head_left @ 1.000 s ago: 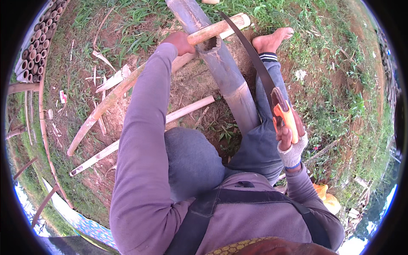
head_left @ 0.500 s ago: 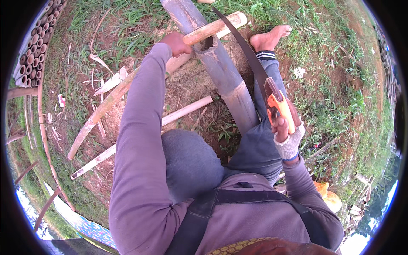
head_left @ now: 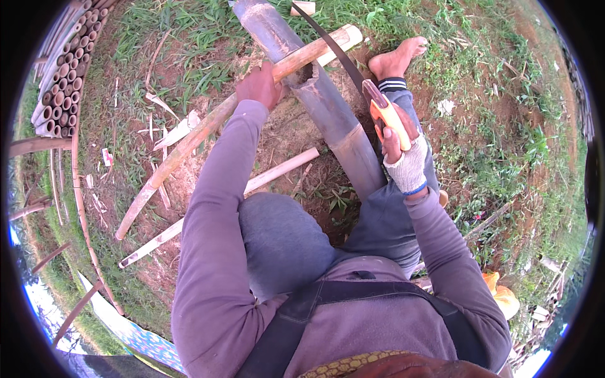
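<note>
My left hand (head_left: 259, 87) is closed around a long bamboo pole (head_left: 183, 151), which lies across a thick grey bamboo trunk (head_left: 343, 126). The pole rests at a notch cut in the trunk's top, with its pale cut end to the right. In my right hand (head_left: 405, 154), wearing a white fingerless glove, is a curved hand saw (head_left: 345, 62) with an orange handle. Its dark blade passes over the pole near that cut end; whether it touches, I cannot tell. The trunk's near end lies by my legs.
A pale bamboo strip (head_left: 283, 169) lies on the ground left of the trunk. Split pieces (head_left: 179, 131) and shavings are scattered farther left. Cut bamboo tubes (head_left: 63, 94) are stacked at the far left. My bare foot (head_left: 397, 58) is right of the trunk; an orange bag (head_left: 502, 296) lies at the right.
My right hand has pushed the saw forward and left, so its blade now crosses the pole farther along. My left hand still grips the pole.
</note>
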Motion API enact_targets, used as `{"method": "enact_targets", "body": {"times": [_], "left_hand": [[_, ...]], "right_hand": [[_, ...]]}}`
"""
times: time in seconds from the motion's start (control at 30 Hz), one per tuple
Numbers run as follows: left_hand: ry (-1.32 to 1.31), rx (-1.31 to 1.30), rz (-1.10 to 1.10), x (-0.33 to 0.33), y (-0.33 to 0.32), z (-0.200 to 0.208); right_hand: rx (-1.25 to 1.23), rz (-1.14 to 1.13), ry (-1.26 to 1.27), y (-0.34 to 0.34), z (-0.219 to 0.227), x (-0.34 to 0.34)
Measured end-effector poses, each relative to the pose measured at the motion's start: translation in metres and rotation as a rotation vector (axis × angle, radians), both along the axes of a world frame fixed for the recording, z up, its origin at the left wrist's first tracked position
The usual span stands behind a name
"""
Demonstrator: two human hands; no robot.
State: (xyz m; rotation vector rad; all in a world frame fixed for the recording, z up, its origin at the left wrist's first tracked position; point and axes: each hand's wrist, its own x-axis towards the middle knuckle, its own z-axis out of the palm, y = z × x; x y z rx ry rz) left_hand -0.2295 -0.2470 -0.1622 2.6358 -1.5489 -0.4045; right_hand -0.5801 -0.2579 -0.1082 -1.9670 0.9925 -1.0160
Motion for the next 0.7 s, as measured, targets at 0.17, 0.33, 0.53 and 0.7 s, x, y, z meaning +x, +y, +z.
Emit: {"method": "enact_targets", "body": {"times": [0.17,0.33,0.53,0.7], "left_hand": [[0.179,0.092,-0.143,0.039,-0.016,-0.011],[0.101,0.122,-0.023,0.021,-0.022,-0.008],[0.091,0.107,0.006,0.013,-0.014,0.014],[0.092,0.102,-0.004,0.014,-0.013,0.011]], "right_hand": [[-0.059,0.024,-0.029,-0.006,0.015,0.016],[-0.003,-0.014,0.034,-0.001,0.039,0.037],[0.045,0.019,0.100,0.028,0.072,-0.004],[0.338,-0.018,0.035,0.043,0.070,-0.048]]}}
